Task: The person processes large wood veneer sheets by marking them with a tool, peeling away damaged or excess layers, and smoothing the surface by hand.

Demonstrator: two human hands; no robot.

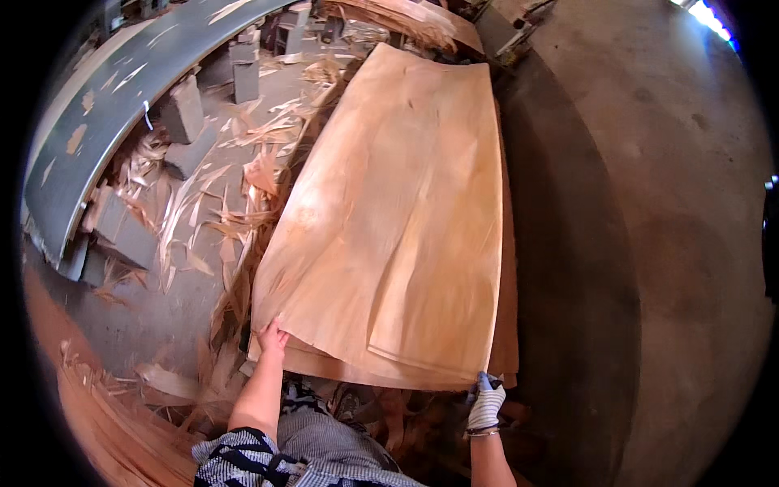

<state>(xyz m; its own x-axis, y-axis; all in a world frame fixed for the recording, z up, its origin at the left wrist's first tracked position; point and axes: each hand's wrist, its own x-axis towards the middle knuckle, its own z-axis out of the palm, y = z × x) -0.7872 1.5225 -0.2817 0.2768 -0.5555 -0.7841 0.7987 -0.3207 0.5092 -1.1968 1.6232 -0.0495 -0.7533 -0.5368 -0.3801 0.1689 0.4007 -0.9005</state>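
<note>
A large, thin tan sheet of wood veneer [406, 187] stretches away from me on top of a stack of similar veneer sheets [324, 367]. Its near edge is lifted and wavy, and a fold or overlapping layer runs along its right half. My left hand [273, 337], bare, pinches the near left corner of the sheet. At the near right corner, my right hand [486, 403], in a striped white-and-grey glove with blue fingertips, grips the edge. A bracelet circles the right wrist.
Torn veneer strips [195, 203] litter the concrete floor on the left. Beyond them a long grey metal-edged bench [89, 154] curves past on grey blocks [182, 109]. More veneer [114, 422] lies at the lower left, and another pile [406, 20] at the far end. Concrete floor [665, 203] extends on the right.
</note>
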